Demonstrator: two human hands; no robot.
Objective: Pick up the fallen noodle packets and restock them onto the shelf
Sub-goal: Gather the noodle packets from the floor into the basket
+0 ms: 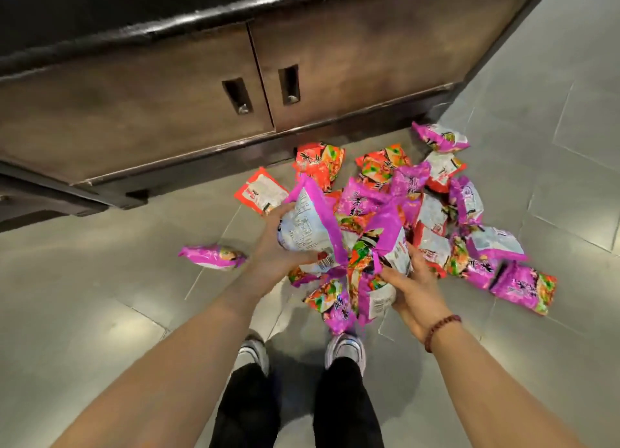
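Gathering is in hand: the left hand [271, 246] curls round 1 purple packet [303, 223], the right hand [416, 290] clutches a bundle of packets [389, 246]. Many fallen packets [469, 209] lie on the floor [100, 280] beside the cabinet [167, 112] base. Next, probably, lift these toward the shelf, unseen here

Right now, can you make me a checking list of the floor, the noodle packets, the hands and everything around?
Surface: grey tiled floor.
Job's things: noodle packets, purple and orange, heaped near the cabinet; one stray purple packet lies apart, left.
Clutter: nothing seen.
Hands: left hand grips a white-backed packet; right hand holds a bunch of packets.
Cables: nothing seen.
Surroundings: cabinet has two shut doors; no shelf in view.
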